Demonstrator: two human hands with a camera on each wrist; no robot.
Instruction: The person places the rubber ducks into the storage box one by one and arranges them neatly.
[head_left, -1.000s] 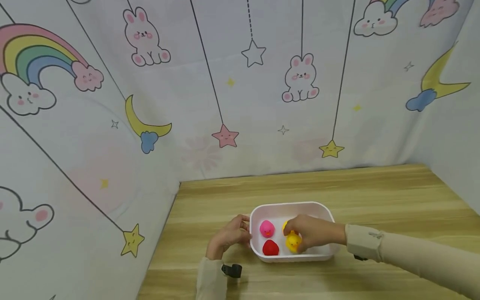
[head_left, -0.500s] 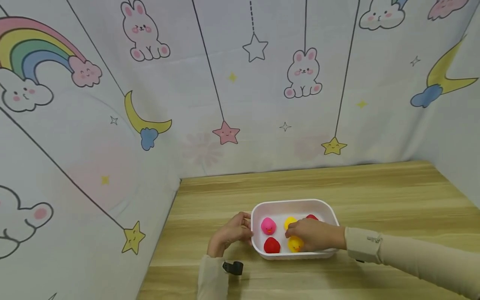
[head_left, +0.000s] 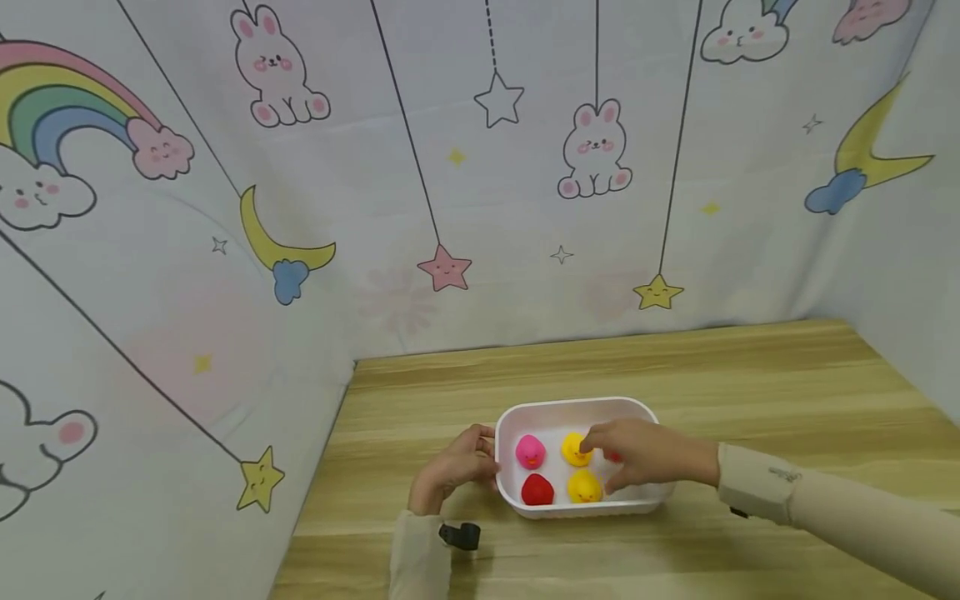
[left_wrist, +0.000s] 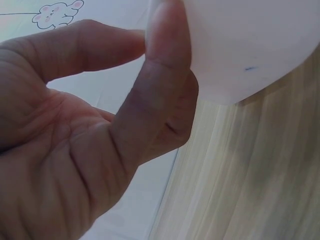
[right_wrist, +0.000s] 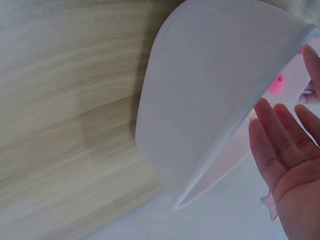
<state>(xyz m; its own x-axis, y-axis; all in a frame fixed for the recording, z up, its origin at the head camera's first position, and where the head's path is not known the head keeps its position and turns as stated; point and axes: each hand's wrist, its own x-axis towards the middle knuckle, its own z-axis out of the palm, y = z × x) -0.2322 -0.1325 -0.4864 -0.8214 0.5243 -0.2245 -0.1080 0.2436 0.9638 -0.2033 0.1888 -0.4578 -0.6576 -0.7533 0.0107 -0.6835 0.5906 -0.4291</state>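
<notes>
A white tub (head_left: 585,511) stands on the wooden table. My left hand (head_left: 453,463) is at its left end; in the left wrist view, curled fingers and thumb pinch the tub's rim. Inside lie a pink rubber duck (head_left: 530,451), a red rounded toy (head_left: 537,490), a rear yellow rubber duck (head_left: 574,448) and a front yellow rubber duck (head_left: 584,487). My right hand (head_left: 652,452) hovers over the tub's right half, fingers spread and holding nothing, fingertips close to the yellow ducks. Beneath it another red toy (head_left: 616,457) is mostly hidden.
The wooden tabletop (head_left: 465,392) extends around the tub. White cloth walls (head_left: 525,208) printed with rabbits, stars and moons rise behind and at both sides. A small black device (head_left: 461,536) sits at the left cuff.
My right hand has come off the front yellow duck and drawn slightly up and right, leaving that duck in fuller view. The left hand keeps its place at the rim.
</notes>
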